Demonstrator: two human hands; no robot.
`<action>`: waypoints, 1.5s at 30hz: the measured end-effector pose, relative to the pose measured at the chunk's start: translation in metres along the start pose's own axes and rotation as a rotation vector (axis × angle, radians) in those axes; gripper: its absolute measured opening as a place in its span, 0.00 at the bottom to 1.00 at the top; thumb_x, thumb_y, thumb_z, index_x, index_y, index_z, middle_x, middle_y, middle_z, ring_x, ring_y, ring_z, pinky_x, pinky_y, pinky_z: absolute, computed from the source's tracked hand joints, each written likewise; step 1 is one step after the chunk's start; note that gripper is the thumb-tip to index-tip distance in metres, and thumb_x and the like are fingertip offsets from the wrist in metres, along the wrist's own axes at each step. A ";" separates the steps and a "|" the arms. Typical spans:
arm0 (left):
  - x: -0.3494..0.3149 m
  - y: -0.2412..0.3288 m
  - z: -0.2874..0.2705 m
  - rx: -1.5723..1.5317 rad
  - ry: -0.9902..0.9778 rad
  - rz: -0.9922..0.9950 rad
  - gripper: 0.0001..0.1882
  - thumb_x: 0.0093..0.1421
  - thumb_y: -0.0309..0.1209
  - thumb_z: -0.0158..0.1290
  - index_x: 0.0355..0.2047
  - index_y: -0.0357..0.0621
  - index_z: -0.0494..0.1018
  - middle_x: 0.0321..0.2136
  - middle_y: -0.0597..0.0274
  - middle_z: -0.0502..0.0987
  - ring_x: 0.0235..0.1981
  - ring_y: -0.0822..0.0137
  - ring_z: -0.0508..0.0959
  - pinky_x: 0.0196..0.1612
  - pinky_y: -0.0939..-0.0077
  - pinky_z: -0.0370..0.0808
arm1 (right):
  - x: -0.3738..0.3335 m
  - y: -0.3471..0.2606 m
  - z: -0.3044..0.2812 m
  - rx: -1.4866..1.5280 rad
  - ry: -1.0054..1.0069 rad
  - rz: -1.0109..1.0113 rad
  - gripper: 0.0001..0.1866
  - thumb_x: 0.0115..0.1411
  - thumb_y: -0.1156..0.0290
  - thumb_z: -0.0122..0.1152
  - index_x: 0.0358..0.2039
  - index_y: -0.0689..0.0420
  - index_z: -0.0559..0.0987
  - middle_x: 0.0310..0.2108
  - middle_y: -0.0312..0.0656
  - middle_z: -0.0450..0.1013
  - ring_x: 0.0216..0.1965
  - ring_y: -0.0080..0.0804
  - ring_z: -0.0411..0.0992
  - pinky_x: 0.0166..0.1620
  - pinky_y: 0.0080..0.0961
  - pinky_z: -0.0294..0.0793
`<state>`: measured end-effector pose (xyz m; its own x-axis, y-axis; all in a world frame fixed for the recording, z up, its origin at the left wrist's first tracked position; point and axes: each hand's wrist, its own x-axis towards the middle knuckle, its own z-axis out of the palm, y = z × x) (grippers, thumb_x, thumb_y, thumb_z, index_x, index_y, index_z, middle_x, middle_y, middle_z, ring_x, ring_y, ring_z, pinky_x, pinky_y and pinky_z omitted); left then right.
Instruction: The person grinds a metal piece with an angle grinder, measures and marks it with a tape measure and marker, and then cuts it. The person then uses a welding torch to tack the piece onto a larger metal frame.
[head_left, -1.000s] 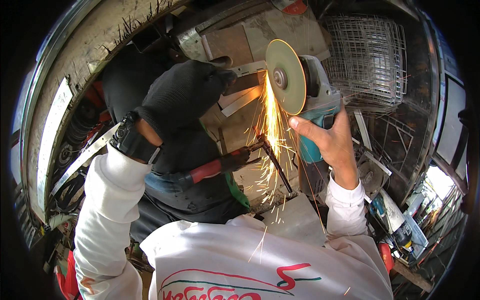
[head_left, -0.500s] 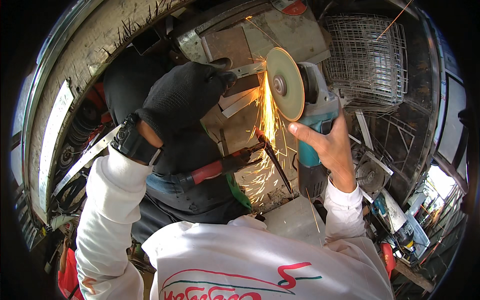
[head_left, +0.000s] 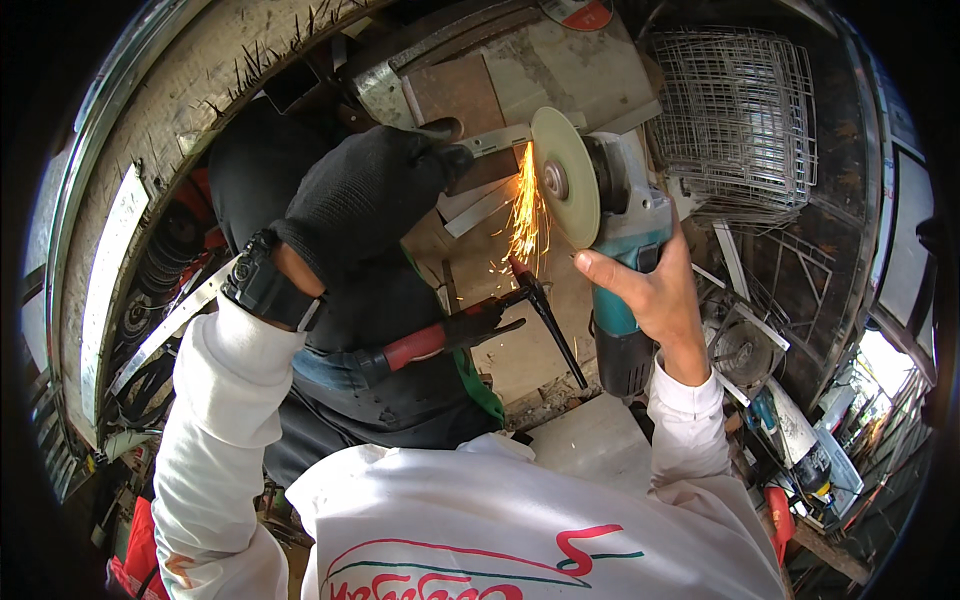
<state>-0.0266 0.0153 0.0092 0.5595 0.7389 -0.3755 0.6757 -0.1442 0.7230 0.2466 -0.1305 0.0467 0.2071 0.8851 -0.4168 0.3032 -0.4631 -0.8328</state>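
Note:
My left hand (head_left: 372,185), in a black knit glove, is closed on a thin, flat metal strip (head_left: 495,140) with small holes. The strip's free end meets the edge of a pale abrasive disc (head_left: 566,178). Orange sparks (head_left: 527,205) stream downward from that contact. Bare and wrapped around the teal and black body of an angle grinder (head_left: 618,315), my right hand (head_left: 655,300) holds it upright with the disc facing left. The thumb lies along the grinder's near side. The glove hides the strip's other end.
A red and black tool (head_left: 415,347) lies across my dark-clothed legs. Behind the strip are a brown metal plate (head_left: 455,95) and grey metal pieces. Stacked wire mesh (head_left: 735,125) stands at the far right. A wooden beam (head_left: 200,110) curves along the left.
The grinder and its disc have shifted slightly down. The spark stream is narrower and shorter. My left hand keeps its grip on the strip, nearly in place.

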 end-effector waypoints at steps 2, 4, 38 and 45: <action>0.002 0.003 -0.003 0.020 -0.031 -0.027 0.21 0.71 0.49 0.55 0.45 0.45 0.85 0.28 0.43 0.80 0.33 0.43 0.82 0.40 0.55 0.77 | 0.001 -0.002 0.001 0.034 -0.001 0.009 0.43 0.51 0.61 0.84 0.61 0.66 0.70 0.49 0.47 0.78 0.49 0.33 0.77 0.56 0.33 0.77; 0.004 0.006 -0.008 0.061 -0.096 -0.089 0.20 0.69 0.49 0.56 0.52 0.55 0.86 0.36 0.44 0.85 0.40 0.43 0.85 0.46 0.52 0.81 | 0.003 -0.003 0.000 0.029 -0.012 0.013 0.43 0.51 0.60 0.84 0.61 0.66 0.70 0.49 0.47 0.78 0.50 0.33 0.77 0.56 0.32 0.77; 0.000 0.001 -0.002 0.029 -0.003 0.056 0.19 0.72 0.43 0.54 0.50 0.44 0.84 0.31 0.46 0.83 0.35 0.45 0.83 0.41 0.57 0.78 | 0.010 -0.010 -0.007 0.028 -0.077 0.082 0.44 0.51 0.64 0.84 0.62 0.65 0.68 0.52 0.47 0.78 0.52 0.32 0.77 0.59 0.32 0.75; 0.004 -0.003 -0.001 0.006 -0.029 0.046 0.17 0.71 0.41 0.54 0.50 0.45 0.84 0.30 0.46 0.82 0.33 0.44 0.83 0.40 0.57 0.78 | 0.015 -0.016 -0.004 0.042 -0.041 0.025 0.44 0.52 0.64 0.84 0.63 0.65 0.68 0.51 0.47 0.78 0.52 0.32 0.77 0.59 0.31 0.75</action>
<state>-0.0271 0.0188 0.0058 0.6038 0.7119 -0.3587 0.6515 -0.1814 0.7367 0.2489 -0.1101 0.0553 0.1752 0.8749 -0.4516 0.2587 -0.4835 -0.8363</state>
